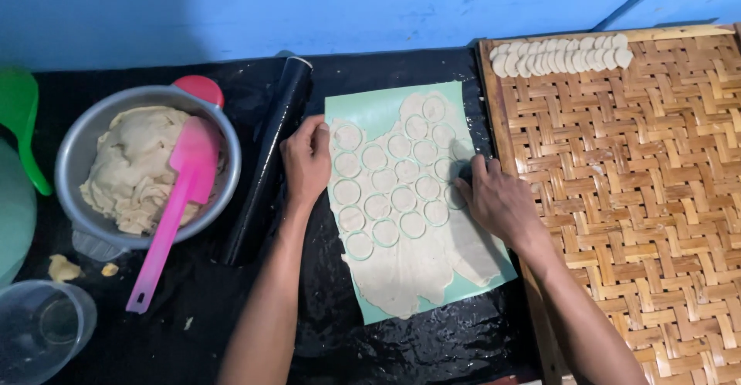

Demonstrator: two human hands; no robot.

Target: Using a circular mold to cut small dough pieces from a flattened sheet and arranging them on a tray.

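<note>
A metal bowl of dough holds a pink spatula. The left hand, fingers curled, and the right hand, fingers spread flat, press the dough sheet's edges on its green mat; neither grips anything. Woven tray right.

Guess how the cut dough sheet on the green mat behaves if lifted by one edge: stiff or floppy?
Probably floppy: the dough sheet lies thin and flat on the green mat. Likely fragile, since rows of cut circles leave only a narrow web that could tear. It may also cling to the mat, where the left hand and right hand press.
</note>
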